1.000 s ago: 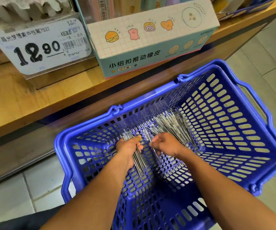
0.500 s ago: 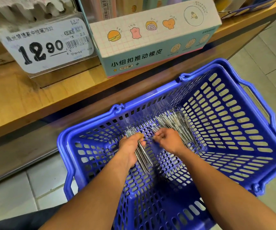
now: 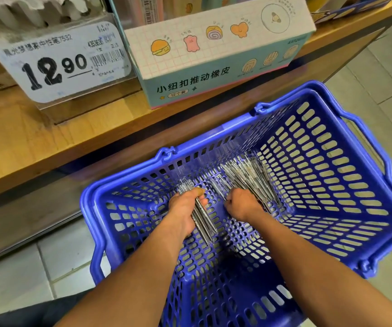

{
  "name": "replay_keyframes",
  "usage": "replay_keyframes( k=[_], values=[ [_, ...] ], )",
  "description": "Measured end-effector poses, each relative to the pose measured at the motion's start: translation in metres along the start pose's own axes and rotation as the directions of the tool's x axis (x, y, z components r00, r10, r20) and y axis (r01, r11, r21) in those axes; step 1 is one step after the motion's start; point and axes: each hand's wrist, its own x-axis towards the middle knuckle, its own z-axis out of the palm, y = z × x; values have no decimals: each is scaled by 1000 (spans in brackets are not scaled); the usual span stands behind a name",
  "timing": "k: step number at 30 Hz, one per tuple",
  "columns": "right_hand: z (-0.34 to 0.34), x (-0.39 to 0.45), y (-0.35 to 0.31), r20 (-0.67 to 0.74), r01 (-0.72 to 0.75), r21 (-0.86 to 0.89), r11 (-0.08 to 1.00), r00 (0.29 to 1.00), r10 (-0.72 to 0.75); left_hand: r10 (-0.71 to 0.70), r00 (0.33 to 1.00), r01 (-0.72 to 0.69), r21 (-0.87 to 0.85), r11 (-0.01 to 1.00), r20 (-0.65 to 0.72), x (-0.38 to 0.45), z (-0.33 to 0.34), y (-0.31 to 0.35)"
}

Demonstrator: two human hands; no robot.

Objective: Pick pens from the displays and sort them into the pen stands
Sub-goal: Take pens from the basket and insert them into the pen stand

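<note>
- Basket: blue slotted plastic, on the floor against the shelf; both forearms reach down into it.
- Left hand: fingers and thumb curled round a bundle of slim silvery pens, which runs through the fist, its ends sticking out above and below.
- Right hand: knuckles up, fingers curled down at the near edge of the loose pens; whether it has one pinched cannot be told, since the fingertips are hidden.
- Loose pens: a fanned heap on the basket floor toward the far wall, just beyond the right hand, apart from the bundle.
- Shelf stock: a price tag reading 12.90 and a pastel box with cartoon figures stand above the basket. No pen stand is in view.
- Risk, bundle: a fistful of smooth, thin pens is likely to fan or slide out endways if the grip slackens while more are added.
- Risk, slots: a pen tipped on end could poke through or wedge in the floor openings, seemingly wide enough for one.
- Risk, heap: raking with the right hand may scatter the pens and cross them, slowing the gathering.
</note>
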Motion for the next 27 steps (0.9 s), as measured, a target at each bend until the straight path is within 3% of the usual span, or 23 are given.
replay_keyframes(
  k=[4,9,15,21,24,27],
  values=[
    [-27,-12,-16,259,18,497,867,951,-169,11,1000,-11,-4,1000,-7,4,0,-1],
    [-39,-31,-32,322,37,683,729,881,-347,-26,999,29,-63,998,42,-3,2,4],
    [-33,-37,-41,279,134,677,724,863,-421,-17,998,20,-47,999,60,-2,2,1],
    [-36,-29,-31,268,116,688,716,876,-400,13,1000,-13,32,999,24,0,1,1],
    [-35,-12,-12,129,65,607,792,975,-179,43,998,-44,12,999,54,0,2,2],
    [-23,1,12,-56,-17,226,974,998,30,56,991,-50,-53,997,124,-3,3,2]
  ],
)
